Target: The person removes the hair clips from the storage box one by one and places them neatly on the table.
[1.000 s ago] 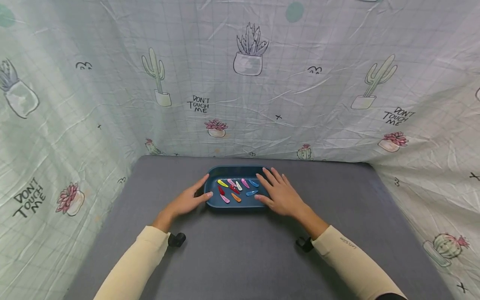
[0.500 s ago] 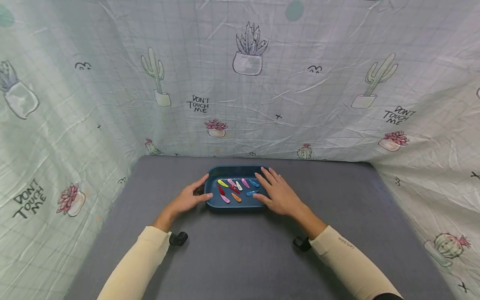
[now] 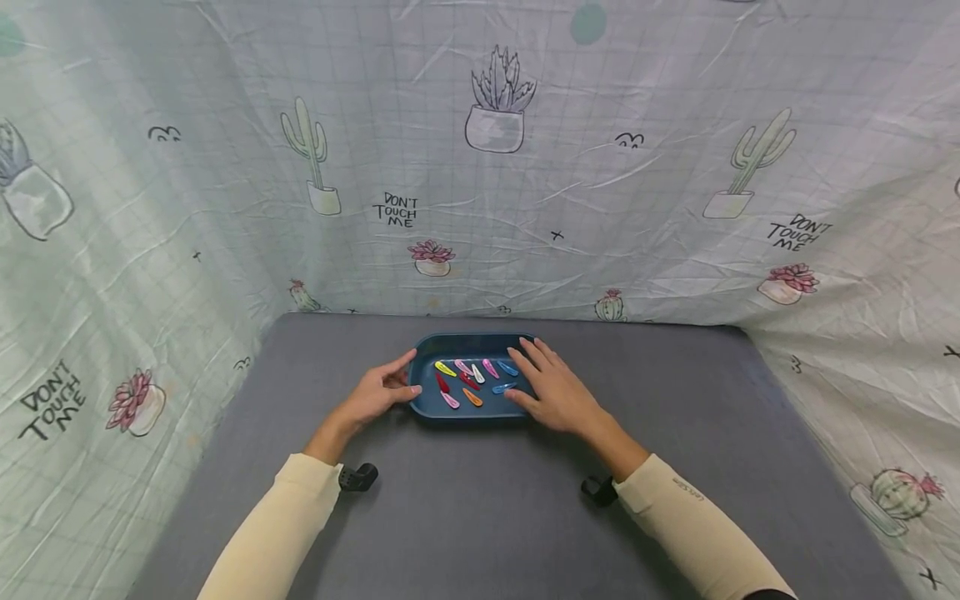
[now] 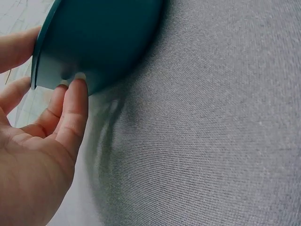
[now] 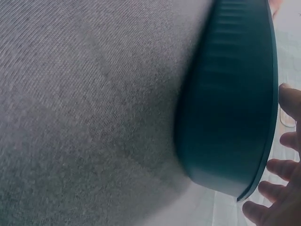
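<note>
A dark blue tray (image 3: 480, 410) with rounded corners lies on the grey table, holding several small snap hair clips in yellow, pink, white, red, orange and blue. My left hand (image 3: 372, 396) grips the tray's left end. In the left wrist view, its thumb is at the rim and two fingertips (image 4: 77, 87) press the outer wall. Over the tray's right end, my right hand (image 3: 561, 396) hovers with spread fingers. Its thumb tip is right by a light blue hair clip (image 3: 501, 388). The right wrist view shows those fingers (image 5: 282, 167) beside the rim, with nothing between them.
Grey cloth covers the table (image 3: 480, 508). A pale curtain (image 3: 555, 192) printed with cacti and lettering hangs behind and on both sides. Black wrist straps (image 3: 358, 477) show below each hand.
My right hand has shifted slightly left over the tray, its thumb now nearer the light blue hair clip. The left hand stays at the tray's left end, and the clips lie as before.
</note>
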A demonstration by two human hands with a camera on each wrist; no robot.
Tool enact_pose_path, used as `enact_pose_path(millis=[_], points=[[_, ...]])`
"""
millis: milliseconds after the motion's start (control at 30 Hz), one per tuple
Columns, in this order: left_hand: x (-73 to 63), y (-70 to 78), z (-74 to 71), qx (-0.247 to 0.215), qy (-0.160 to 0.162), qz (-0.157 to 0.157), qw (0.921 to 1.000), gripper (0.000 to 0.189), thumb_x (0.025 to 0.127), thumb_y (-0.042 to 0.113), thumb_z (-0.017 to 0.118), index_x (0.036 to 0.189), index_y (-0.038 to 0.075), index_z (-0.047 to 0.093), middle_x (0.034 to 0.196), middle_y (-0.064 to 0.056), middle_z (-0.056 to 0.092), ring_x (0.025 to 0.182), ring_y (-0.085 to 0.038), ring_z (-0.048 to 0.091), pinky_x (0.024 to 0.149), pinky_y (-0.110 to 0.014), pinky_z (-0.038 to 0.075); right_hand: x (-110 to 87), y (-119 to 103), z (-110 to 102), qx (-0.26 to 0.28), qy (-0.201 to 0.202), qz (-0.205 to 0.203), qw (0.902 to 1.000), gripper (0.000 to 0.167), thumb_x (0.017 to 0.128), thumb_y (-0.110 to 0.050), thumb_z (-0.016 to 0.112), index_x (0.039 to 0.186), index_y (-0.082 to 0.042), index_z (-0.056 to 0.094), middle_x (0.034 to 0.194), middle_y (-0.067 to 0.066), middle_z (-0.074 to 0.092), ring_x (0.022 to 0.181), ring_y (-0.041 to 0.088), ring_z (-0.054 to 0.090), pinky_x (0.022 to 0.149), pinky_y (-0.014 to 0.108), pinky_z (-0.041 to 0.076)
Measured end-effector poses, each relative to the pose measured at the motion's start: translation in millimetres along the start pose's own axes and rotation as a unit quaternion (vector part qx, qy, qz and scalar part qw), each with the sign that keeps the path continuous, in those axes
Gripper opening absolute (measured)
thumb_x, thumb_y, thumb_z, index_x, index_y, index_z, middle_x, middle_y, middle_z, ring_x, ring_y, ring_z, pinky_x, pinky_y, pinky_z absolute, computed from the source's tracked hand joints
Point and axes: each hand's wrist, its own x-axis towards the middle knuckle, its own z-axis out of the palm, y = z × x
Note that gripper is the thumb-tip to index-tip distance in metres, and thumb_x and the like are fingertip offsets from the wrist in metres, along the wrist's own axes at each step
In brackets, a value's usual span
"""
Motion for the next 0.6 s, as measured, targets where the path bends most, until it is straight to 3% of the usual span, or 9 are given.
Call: enact_pose_path(millis=[167, 333, 600], points=[[1.5, 2.1, 1.5, -0.052, -0.013, -0.022, 0.9983, 0.077, 0.097, 0.009, 0.072, 0.164, 0.016, 0.034, 0.106, -0.009, 0.048, 0.085, -0.016, 0.052, 0.076, -0.022, 0.056, 1.1, -2, 0, 0.004, 0.006, -0.001, 1.0, 0.075, 0.104, -0.051, 0.059, 0.165, -0.015, 0.034, 0.173, 0.013, 0.026, 0.162, 0.037, 0.02, 0.128, 0.06, 0.027], [1.0, 5.2, 1.2, -0.082, -0.019, -0.045, 0.9954, 0.079, 0.096, 0.007, 0.073, 0.165, 0.019, 0.034, 0.099, -0.004, 0.049, 0.081, -0.014, 0.058, 0.077, -0.027, 0.06, 3.7, -5, 0, 0.02, 0.008, -0.002, 0.9998, 0.071, 0.103, -0.047, 0.061, 0.162, -0.015, 0.039, 0.171, 0.013, 0.03, 0.161, 0.035, 0.023, 0.126, 0.059, 0.033], [-5.4, 7.2, 1.1, -0.118, -0.025, -0.066, 0.9905, 0.078, 0.098, 0.005, 0.071, 0.165, 0.022, 0.033, 0.091, -0.003, 0.053, 0.068, -0.013, 0.063, 0.071, -0.029, 0.063, 8.9, -18, 1, 0.043, 0.001, 0.019, 0.9989, 0.057, 0.102, -0.034, 0.067, 0.152, -0.011, 0.053, 0.158, 0.013, 0.051, 0.148, 0.033, 0.047, 0.119, 0.056, 0.044]])
